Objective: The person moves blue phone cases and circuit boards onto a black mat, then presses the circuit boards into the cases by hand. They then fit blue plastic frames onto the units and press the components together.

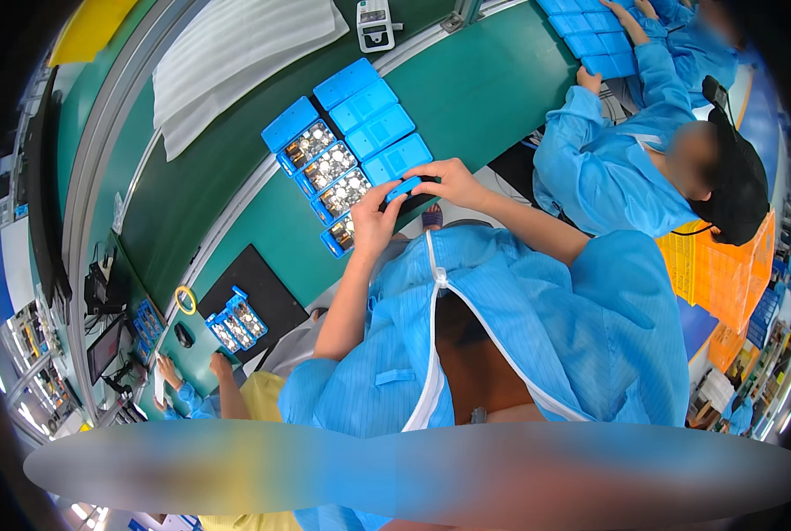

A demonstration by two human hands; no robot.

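Observation:
Close in front of my body, both hands hold a small blue case [402, 189] with a dark side, seen nearly edge-on. My left hand [375, 219] pinches its near left end, fingers closed. On the other end, my right hand [451, 184] grips with thumb and forefinger. Just beyond my left hand lies a row of open blue cases [321, 165] packed with small shiny metal parts. Next to these, closed blue cases [380, 120] lie flat, and a blue lid [291, 123] sits at the row's far end. My hands partly cover the nearest cases.
A green bench [493, 80] runs diagonally. White foam sheets [240, 62] and a white handheld device [375, 25] lie farther back. At left, a co-worker's hands are near a black mat [252, 296]. Another co-worker [617, 168] at right handles blue trays [590, 35].

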